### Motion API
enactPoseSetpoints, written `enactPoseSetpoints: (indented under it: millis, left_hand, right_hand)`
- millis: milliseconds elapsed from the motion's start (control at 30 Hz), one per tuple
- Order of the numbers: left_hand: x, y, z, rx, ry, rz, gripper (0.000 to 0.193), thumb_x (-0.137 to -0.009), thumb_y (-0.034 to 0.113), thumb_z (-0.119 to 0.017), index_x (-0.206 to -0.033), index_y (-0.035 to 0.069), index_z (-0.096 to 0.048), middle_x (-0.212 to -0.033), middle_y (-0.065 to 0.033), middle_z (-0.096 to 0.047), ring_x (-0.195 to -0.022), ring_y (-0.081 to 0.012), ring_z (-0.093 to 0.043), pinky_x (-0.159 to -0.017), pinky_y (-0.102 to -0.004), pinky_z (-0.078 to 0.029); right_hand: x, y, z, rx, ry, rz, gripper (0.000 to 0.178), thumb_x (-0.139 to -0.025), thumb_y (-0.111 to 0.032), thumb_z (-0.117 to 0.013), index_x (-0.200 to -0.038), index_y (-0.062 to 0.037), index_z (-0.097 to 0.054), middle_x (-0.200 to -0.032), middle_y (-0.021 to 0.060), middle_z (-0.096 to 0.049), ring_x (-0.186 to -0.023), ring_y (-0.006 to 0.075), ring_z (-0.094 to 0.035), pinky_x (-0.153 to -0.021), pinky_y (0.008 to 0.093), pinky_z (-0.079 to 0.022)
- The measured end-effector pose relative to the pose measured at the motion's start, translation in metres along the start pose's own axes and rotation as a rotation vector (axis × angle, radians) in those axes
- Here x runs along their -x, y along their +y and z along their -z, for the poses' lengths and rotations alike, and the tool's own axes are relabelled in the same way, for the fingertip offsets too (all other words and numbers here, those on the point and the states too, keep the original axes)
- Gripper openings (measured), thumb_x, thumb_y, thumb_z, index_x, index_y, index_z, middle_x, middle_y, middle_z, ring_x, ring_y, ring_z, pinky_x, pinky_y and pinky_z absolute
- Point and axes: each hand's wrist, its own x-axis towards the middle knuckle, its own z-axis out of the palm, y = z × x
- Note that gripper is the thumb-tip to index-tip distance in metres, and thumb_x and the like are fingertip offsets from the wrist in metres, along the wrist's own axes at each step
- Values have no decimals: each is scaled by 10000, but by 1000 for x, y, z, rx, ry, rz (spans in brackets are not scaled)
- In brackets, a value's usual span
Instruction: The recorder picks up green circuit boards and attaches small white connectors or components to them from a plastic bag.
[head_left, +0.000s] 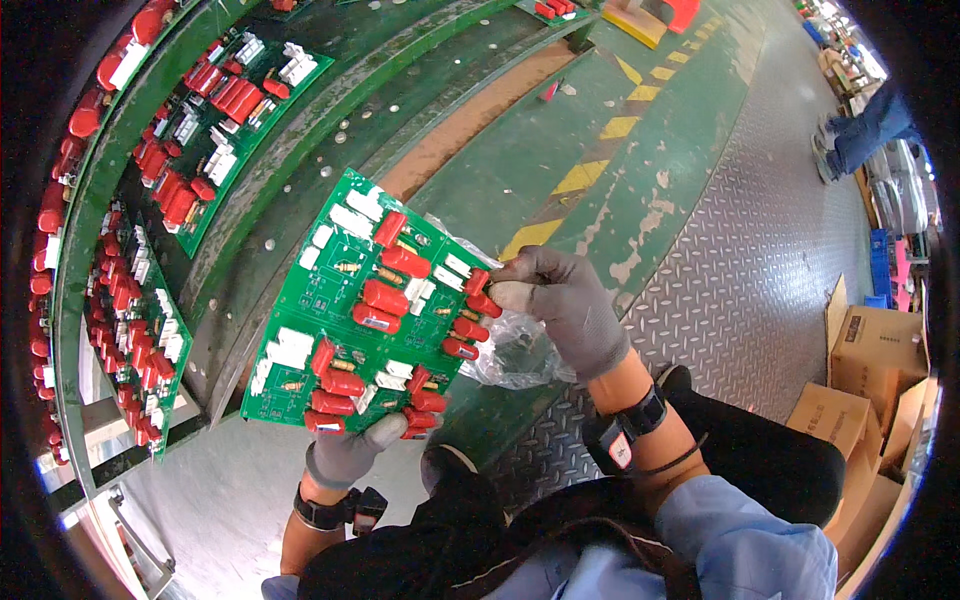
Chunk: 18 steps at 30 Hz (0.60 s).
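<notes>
A green circuit board (340, 290) is held tilted in front of me, crowded with red capacitors (385, 297), white connectors and small striped resistors. My left hand (350, 455), in a grey glove, grips the board's lower edge, with the thumb over the face near the lower red capacitors. At the right edge my gloved right hand (565, 300) is closed, thumb and forefinger pinched by the upper red capacitors; whether a small part is between them I cannot make out. A clear plastic bag (515, 350) hangs behind the board, beneath my right hand.
More populated boards (220, 115) stand along the curved green rack (330, 110) at left. Cardboard boxes (880, 345) are stacked at the right on metal tread-plate flooring (730, 240). A yellow-black floor stripe (580, 178) runs ahead. Another person's legs (865, 130) show at far right.
</notes>
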Motion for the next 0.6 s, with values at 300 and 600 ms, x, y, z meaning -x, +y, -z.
enactPoseSetpoints:
  millis: [300,600]
  left_hand:
    - [0,14,-1,389,-14,378,540,-789,141,-688,-1247,7,-438,-1181,-88,-548,-1029,-204,-554,-869,-375,-479]
    - [-3,3,-3,402,15,267,499,-838,140,-594,-1266,-24,-395,-1135,-157,-562,-972,-298,-596,-778,-408,-529]
  right_hand:
    - [-3,-6,6,5,-64,-101,176,-736,-98,-702,-862,1,-628,-768,27,-620,-678,89,-542,-626,220,-424]
    - [-13,5,9,-26,-203,-187,289,-768,-223,-668,-956,-15,-596,-719,-39,-514,-604,50,-427,-523,204,-314]
